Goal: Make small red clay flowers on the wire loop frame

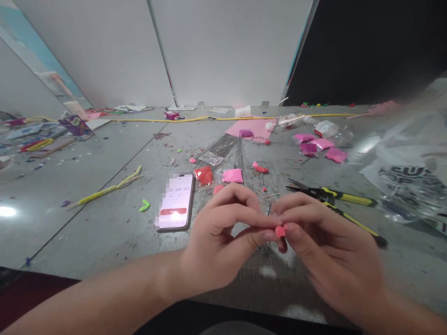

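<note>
Above the near part of the table, my left hand [223, 237] and my right hand [335, 251] meet fingertip to fingertip. Between them is a small coral-pink lump of modelling clay [280, 231], pinched by thumbs and forefingers of both hands; its front looks rolled like a little rose. Something thin and dark shows just behind the fingers, too hidden to name. Beyond my hands lie a red clay packet [204, 175], a pink clay packet [232, 176] and a wire ring with pink clay pieces [260, 168].
Left of my hands lies a phone [178, 197] with a running time display. Pliers [331, 194] with yellow-black handles lie at right, beside a clear plastic bag [412, 163]. Farther back are wire strands [223, 149], purple-pink packets [309, 149], plastic bottles [328, 129] and a yellow cable [139, 120].
</note>
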Available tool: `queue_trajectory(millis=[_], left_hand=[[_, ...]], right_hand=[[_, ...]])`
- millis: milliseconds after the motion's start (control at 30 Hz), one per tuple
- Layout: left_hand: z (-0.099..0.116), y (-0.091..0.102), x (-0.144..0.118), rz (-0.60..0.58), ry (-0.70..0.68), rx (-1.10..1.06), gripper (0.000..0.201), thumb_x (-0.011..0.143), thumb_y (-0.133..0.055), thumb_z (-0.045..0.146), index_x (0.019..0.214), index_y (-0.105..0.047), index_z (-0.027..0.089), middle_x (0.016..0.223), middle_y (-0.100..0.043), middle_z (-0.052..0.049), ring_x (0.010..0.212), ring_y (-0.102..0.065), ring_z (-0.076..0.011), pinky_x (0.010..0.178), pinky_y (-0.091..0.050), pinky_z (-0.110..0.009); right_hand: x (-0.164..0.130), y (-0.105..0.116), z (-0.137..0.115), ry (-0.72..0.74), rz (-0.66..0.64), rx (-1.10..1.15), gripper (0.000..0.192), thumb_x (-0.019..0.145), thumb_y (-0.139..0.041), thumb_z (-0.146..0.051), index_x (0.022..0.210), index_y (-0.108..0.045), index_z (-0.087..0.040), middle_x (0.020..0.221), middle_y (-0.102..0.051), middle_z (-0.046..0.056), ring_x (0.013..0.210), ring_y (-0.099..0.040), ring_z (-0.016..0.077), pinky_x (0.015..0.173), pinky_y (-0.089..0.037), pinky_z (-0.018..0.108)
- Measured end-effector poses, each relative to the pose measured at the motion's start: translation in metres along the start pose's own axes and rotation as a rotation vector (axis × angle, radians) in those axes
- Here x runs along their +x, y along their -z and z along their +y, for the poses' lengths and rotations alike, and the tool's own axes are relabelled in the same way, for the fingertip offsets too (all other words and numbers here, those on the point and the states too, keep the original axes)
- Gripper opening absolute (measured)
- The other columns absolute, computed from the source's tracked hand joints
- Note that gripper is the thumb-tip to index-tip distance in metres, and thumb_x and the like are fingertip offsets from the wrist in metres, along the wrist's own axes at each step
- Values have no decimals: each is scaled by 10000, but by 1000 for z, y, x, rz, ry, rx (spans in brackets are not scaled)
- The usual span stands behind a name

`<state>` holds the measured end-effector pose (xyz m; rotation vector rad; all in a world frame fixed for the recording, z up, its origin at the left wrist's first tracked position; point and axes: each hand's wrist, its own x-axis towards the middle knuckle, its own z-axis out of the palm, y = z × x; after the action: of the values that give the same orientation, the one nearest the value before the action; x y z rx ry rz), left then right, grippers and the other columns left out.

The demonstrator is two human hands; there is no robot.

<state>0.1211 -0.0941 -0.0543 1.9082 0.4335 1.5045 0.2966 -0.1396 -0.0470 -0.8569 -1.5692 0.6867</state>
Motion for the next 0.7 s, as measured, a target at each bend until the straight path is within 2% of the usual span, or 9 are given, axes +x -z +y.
queue_trajectory(millis=[433,700], left_hand=[[-1,0,0,-21,3,-15,58,880,-788,165,931,-779,192,855,-601,-33,835,-607,-134,766,-565,-292],[4,8,7,-134,-157,41,139,918,-727,148,1047,-760,188,887,-601,-55,823,-593,-139,708,-557,-276]], right_hand=[[-2,1,2,21,-10,-47,94,968,-681,-206,943,-724,-286,890,-674,16,714,-663,136,572,-540,270],[-1,4,-3,25,-7,-69,69,928,-739,-257,962,-745,-317,883,-701,42,789,-668,189,606,-549,305]])
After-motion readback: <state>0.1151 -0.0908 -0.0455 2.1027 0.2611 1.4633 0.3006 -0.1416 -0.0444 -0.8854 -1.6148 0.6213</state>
